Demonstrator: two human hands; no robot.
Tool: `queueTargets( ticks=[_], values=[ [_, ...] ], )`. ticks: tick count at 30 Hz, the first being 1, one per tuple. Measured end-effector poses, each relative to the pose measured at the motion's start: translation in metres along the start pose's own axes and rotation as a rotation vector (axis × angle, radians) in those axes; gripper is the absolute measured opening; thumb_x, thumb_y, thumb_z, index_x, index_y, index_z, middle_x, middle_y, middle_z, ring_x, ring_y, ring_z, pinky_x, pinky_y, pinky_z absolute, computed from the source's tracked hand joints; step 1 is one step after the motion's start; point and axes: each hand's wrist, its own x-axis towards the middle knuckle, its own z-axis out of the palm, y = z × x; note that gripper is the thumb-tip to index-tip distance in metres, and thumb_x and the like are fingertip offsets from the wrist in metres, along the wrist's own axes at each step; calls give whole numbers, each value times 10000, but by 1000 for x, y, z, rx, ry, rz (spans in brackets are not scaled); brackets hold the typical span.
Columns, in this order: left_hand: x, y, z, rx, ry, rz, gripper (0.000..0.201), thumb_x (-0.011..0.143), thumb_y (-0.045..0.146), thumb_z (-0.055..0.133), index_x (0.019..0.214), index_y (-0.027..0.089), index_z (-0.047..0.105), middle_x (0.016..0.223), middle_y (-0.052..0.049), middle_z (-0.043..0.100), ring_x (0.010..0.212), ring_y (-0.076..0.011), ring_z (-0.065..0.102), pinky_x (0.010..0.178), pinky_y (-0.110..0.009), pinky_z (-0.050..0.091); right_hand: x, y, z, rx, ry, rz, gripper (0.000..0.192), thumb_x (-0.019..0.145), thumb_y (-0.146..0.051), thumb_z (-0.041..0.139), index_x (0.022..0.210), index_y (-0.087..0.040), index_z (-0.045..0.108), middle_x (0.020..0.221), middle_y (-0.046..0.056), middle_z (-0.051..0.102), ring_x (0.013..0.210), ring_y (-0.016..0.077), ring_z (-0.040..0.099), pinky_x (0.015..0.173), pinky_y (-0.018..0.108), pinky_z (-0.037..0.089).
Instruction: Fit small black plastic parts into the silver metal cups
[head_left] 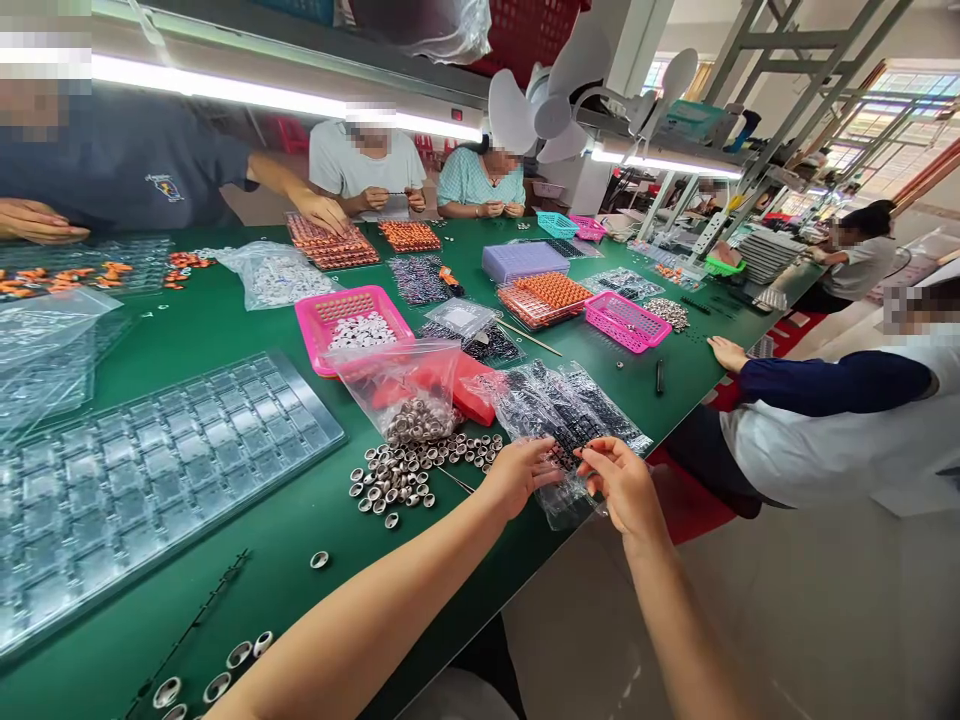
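Item: clear bag of small black parts [566, 415], lying at near edge of green table [247, 330], partly overhanging it. L hand [517, 475] and R hand [619, 480] both over the bag's near end, fingertips pinched on a small black part [576, 455] between them; grip reads as a pinch, though the part is too small to make out further. Just L of hands: loose metal rings [409, 475] scattered on table, w/ an open clear bag of the same rings [412, 400] lying behind them and touching the heap. A few stray rings [217, 685] near bottom edge. Behind: pink basket [349, 320] holding pale round pcs; second pink basket [626, 320] further R, contents not clear. Orange-filled tray [544, 295] between the two baskets, purple box [525, 260] behind it. Far L, near: large clear blister tray [150, 470], many square cells, contents can't tell. Clear bag of white pcs [274, 275] beyond. Table surface green, long, crowded. Other persons seated round it: one in dark shirt [135, 160] at far L, two at far end, one w/ dark sleeve [832, 385] at R, hand resting on table edge. Overhead: strip light [247, 95], white fan [555, 100]. Windows at far R.
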Motion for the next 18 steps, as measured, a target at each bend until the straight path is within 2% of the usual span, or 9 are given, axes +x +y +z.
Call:
queueTargets(
  ticks=[2,8,12,18],
  values=[
    [0,2,0,-30,9,13,215,771,219,718,872,148,543,763,-55,653,560,-136,627,650,-313,574,-3,-1,-2,76,15,49,352,639,-364,809,819,-172,576,801,55,688,569,141,603,388,197,406],
    [-3,4,9,-105,20,65,162,910,282,559,1006,174,486,880,-87,676,619,-156,663,651,-313,570,-11,2,-9,226,40,159,348,616,-309,841,793,-166,577,750,61,711,540,132,622,430,205,496],
    [-3,5,10,-137,43,93,216,941,313,513,1113,191,468,898,-85,685,632,-164,673,634,-306,566,-17,3,-15,295,55,164,332,612,-261,848,789,-165,583,759,61,716,550,126,626,457,203,522],
    [4,14,5,-184,84,109,285,955,310,486,1213,192,463,842,-68,682,630,-163,669,648,-312,568,-29,1,-28,389,98,106,316,615,-223,845,808,-171,601,755,45,713,561,114,611,452,184,485]
  ],
)
